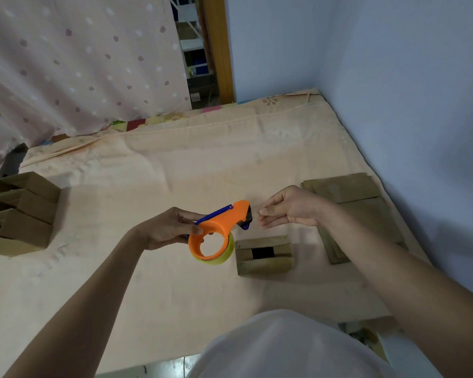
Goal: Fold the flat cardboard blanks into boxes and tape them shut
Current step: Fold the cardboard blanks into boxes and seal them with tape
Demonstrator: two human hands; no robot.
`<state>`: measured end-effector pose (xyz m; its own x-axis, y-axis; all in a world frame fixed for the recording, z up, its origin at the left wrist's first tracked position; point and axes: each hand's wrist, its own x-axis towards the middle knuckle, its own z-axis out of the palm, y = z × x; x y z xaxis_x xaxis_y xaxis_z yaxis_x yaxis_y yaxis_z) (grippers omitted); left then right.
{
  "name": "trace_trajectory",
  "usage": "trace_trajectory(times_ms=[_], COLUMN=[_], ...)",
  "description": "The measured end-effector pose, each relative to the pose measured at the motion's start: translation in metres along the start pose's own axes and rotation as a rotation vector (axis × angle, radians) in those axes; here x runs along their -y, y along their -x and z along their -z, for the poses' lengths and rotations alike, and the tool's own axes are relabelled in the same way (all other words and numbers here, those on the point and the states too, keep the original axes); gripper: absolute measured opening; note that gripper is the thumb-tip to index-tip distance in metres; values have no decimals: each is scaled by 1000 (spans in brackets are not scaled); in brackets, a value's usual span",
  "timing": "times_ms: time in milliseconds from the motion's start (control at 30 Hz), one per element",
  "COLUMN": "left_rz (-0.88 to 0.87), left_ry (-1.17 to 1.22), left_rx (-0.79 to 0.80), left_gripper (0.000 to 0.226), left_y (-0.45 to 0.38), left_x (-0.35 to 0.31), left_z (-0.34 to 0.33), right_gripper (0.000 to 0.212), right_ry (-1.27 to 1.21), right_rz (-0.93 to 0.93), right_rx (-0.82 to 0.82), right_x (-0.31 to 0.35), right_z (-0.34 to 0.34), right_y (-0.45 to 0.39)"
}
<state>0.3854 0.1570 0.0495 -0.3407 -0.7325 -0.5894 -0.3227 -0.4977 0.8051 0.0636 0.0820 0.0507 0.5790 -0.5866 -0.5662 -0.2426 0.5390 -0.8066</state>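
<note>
Orange tape dispenser [220, 227], nose probably rightward.

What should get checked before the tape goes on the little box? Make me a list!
1. Tape dispenser held firmly by the left hand: ok.
2. Tape end pinched by the right hand: cannot tell, the tape is too clear to see.
3. Box within reach, below the dispenser: ok.
4. Box flaps fully closed: not ok, a dark gap shows between them.
5. Anything steadying the box: not ok, neither hand touches it.
</note>
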Motion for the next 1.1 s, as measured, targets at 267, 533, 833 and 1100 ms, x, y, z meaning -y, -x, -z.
trace_trajectory(times_ms=[267, 533, 833, 1100], left_rz=[-95, -206, -429, -484], left_ry=[-206, -399, -540, -673], left_rx=[-66, -190, -386, -422], left_gripper=[49, 71, 75, 71], left_y=[0, -12, -20, -29], left_x=[-2, 10, 36, 47], left_z=[-6, -40, -81, -94], right_gripper=[30, 27, 43, 26], right_ry=[-44, 48, 46, 113], right_rz=[-30, -45, -85, -143], right_rx=[39, -254, -439, -503], right_x=[-2, -31, -50, -63], right_z=[1, 0, 2, -1], right_y=[9, 12, 27, 16])
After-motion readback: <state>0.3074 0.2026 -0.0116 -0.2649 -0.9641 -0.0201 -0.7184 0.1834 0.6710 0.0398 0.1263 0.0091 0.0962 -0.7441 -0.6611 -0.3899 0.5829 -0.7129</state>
